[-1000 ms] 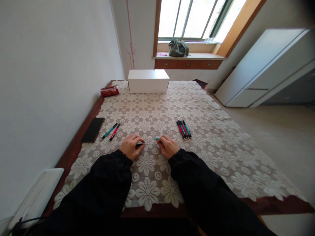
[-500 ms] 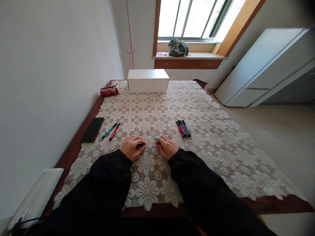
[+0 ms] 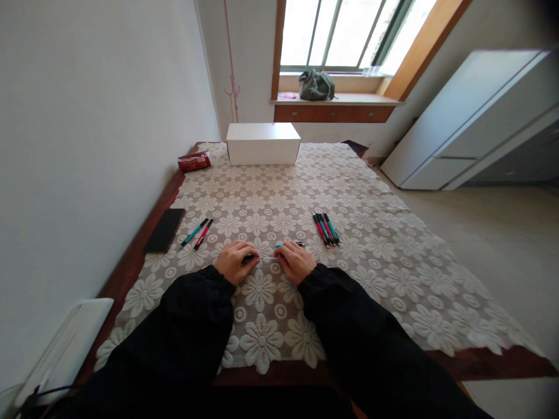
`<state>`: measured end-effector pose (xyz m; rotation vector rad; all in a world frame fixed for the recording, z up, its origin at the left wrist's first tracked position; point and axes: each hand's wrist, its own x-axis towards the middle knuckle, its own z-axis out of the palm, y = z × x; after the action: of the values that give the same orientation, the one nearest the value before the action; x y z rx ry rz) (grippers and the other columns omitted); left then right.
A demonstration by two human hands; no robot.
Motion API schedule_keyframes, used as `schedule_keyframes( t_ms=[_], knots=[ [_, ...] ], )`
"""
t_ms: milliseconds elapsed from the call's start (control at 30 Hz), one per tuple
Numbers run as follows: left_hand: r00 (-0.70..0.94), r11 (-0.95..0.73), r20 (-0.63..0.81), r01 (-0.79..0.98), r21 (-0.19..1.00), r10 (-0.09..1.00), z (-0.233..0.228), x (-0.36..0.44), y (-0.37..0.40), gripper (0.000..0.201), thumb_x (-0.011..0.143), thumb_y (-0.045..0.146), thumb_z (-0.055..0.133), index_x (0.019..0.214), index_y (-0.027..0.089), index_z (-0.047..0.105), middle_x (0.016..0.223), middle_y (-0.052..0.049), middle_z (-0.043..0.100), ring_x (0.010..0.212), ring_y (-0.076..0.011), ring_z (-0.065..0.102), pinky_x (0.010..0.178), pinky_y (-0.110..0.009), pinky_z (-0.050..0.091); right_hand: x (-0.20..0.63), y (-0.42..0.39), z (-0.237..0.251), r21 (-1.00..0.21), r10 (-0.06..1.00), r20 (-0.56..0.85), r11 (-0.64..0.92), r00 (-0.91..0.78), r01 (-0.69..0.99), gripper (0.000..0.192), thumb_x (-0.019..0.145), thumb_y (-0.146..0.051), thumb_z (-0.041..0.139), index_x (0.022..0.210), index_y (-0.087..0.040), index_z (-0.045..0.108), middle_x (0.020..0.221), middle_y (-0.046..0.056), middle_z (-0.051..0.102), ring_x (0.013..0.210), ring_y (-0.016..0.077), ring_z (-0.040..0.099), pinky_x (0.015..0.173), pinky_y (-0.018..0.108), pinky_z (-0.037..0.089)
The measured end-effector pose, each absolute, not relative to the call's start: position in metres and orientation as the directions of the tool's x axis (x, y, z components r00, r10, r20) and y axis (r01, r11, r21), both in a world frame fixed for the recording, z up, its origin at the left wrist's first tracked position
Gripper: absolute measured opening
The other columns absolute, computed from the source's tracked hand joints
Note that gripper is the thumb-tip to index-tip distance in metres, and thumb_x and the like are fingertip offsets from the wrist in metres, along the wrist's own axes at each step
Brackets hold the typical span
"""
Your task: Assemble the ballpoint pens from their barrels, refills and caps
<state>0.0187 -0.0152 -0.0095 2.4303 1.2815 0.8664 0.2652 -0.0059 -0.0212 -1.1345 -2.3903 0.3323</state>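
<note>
My left hand [image 3: 234,262] pinches a black pen tip piece [image 3: 248,256] just above the lace tablecloth [image 3: 279,326]. A thin refill [image 3: 267,258] runs from it across to my right hand [image 3: 296,262], which grips a teal pen barrel [image 3: 290,245]. The two hands are close together, about a hand's width apart. A bundle of several red and teal pens [image 3: 325,228] lies to the right of my right hand. Two pens, one teal and one red [image 3: 198,233], lie to the left of my left hand.
A black phone [image 3: 165,230] lies near the table's left edge. A white box [image 3: 262,143] and a red packet [image 3: 194,161] stand at the far end. A white device [image 3: 61,352] sits at the near left corner. White cabinets [image 3: 471,122] stand to the right.
My right hand has slid a little left toward my left hand, shortening the exposed refill. More of the teal barrel shows past its fingers.
</note>
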Motion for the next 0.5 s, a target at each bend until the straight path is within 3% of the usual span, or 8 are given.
schedule_keyframes(
  t_ms=[500],
  knots=[
    [0.447, -0.567, 0.350, 0.666, 0.484, 0.823, -0.0084, 0.0183, -0.0164, 0.005, 0.088, 0.028, 0.072, 0.090, 0.024, 0.072, 0.102, -0.004, 0.073, 0.100, -0.0229, 0.066, 0.092, -0.039, 0.052, 0.2632, -0.0071, -0.0206, -0.371, 0.741, 0.342, 0.671, -0.578, 0.642, 0.012, 0.098, -0.020, 0.054, 0.091, -0.021, 0.063, 0.092, 0.006, 0.062, 0.089, 0.0211, 0.055, 0.082, 0.032, 0.046]
  ],
)
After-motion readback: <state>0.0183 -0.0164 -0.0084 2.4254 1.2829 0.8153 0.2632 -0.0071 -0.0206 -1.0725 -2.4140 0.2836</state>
